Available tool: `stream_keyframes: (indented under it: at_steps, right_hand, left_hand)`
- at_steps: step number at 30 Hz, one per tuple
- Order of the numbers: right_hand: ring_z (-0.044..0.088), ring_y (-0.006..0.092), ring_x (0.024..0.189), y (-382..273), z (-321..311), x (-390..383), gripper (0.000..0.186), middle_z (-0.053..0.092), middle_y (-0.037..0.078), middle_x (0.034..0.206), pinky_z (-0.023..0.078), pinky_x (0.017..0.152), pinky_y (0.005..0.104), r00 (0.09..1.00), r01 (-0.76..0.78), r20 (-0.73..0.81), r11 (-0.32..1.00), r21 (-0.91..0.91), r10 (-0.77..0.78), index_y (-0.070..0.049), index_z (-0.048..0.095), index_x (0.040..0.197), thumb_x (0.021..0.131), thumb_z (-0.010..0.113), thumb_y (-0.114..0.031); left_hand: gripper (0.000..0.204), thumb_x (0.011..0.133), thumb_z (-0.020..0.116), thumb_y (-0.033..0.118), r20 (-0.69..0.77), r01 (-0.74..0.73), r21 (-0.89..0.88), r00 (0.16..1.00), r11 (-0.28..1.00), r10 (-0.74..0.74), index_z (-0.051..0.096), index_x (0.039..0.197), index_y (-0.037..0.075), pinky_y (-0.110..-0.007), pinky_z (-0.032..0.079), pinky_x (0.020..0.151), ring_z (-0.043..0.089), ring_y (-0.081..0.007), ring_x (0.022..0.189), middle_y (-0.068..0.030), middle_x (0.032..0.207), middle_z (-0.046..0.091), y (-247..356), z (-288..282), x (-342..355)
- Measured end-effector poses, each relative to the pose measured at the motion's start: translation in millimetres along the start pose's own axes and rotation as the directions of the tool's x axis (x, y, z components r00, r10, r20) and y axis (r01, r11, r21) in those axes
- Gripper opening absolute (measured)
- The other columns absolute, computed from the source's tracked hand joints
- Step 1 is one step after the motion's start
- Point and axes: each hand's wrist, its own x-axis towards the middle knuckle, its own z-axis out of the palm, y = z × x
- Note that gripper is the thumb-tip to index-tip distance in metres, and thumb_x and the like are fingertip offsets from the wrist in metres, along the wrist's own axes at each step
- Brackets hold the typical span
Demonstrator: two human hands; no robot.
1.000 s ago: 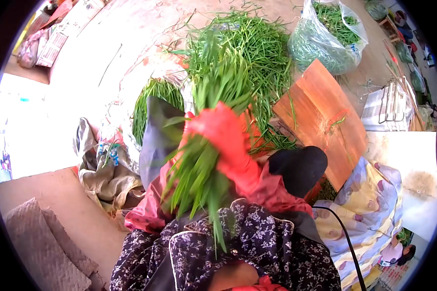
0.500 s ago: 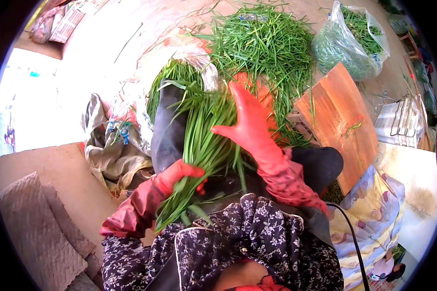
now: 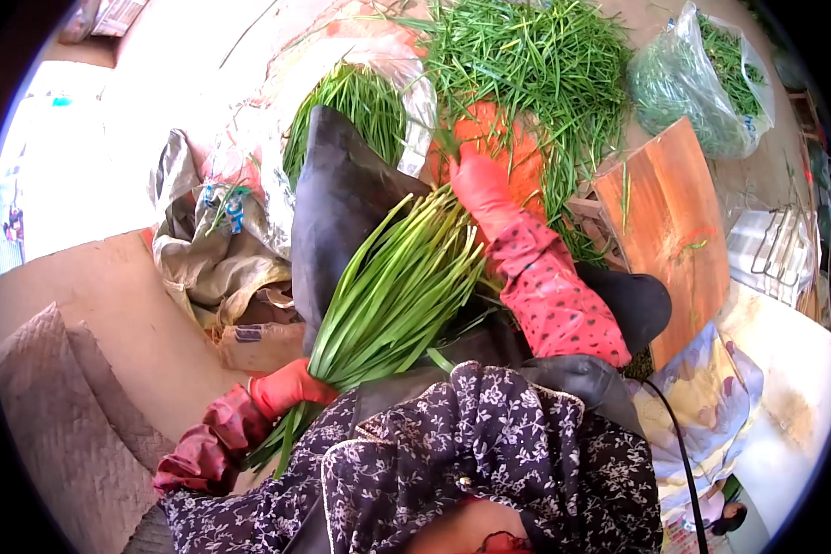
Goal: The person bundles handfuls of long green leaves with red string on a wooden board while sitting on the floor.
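Well, a bunch of greens [image 3: 397,291] is slanting beside the left leg [image 3: 331,185], its near end being gripped in the left hand [image 3: 291,388]. The right hand [image 3: 478,185] is hovering by the far end; whether it's pinching anything, I can't tell. Seemingly they're working over that end, and the next move is probably calling for a steady left hold. Beyond, a green heap [image 3: 535,69] is lying near a clear bag [image 3: 665,102]

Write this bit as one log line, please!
left hand: gripping green leaf bundle low down | right hand: by its upper end | ahead: loose green pile
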Motion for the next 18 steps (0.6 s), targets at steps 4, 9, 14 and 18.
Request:
stream_keyframes:
  at_steps: [4, 9, 14, 18]
  right_hand:
    - [0.061, 0.0427, 0.081, 71, -49, 29, 0.027, 0.064, 0.024, 0.083, 0.048, 0.072, 0.0493, 0.927, -0.375, 0.045, 0.924, 0.075, 0.372, 0.000, 0.056, 0.092, 0.085, 0.051, -0.025]
    - [0.066, 0.0226, 0.081, 120, -94, -7, 0.038, 0.066, 0.013, 0.087, 0.052, 0.068, 0.0380, 0.771, -0.591, 0.523, 0.714, 0.377, 0.363, -0.001, 0.061, 0.106, 0.088, 0.055, -0.034]
    - [0.057, 0.0135, 0.098, 52, -7, -114, 0.052, 0.060, 0.009, 0.111, 0.052, 0.073, 0.0347, 0.632, -0.767, 0.764, 0.035, 0.641, -0.131, -0.004, 0.060, 0.113, 0.086, 0.060, -0.047]
    - [0.058, 0.0079, 0.074, 1, -77, -82, 0.037, 0.064, -0.003, 0.091, 0.046, 0.059, 0.0232, 0.770, -0.570, 0.626, 0.308, 0.762, -0.125, -0.009, 0.060, 0.111, 0.088, 0.058, -0.037]
  left_hand:
    - [0.039, 0.069, 0.070, 0.001, -0.052, 0.021, -0.034, 0.998, 0.999, -0.022, 0.064, 0.107, 0.000, -0.028, 0.047, 0.079, 0.058, -0.0118, 0.089, -0.0037, 0.096, 0.065, -27, -7, -9]
    - [0.040, 0.071, 0.068, -0.002, 0.032, 0.074, -0.195, 0.997, 0.978, -0.069, 0.062, 0.110, 0.000, -0.029, 0.048, 0.079, 0.057, -0.0115, 0.091, -0.0034, 0.102, 0.064, -22, 4, -11]
    - [0.047, 0.070, 0.071, -0.001, -0.023, -0.013, -0.081, 1.000, 0.997, 0.011, 0.060, 0.115, 0.002, -0.029, 0.048, 0.081, 0.057, -0.0111, 0.092, -0.0033, 0.103, 0.064, -22, 5, -6]
    - [0.037, 0.069, 0.072, -0.001, -0.250, 0.014, -0.054, 0.968, 0.998, -0.027, 0.063, 0.104, 0.002, -0.028, 0.051, 0.060, 0.061, -0.0133, 0.070, -0.0050, 0.084, 0.066, 39, 14, -13]
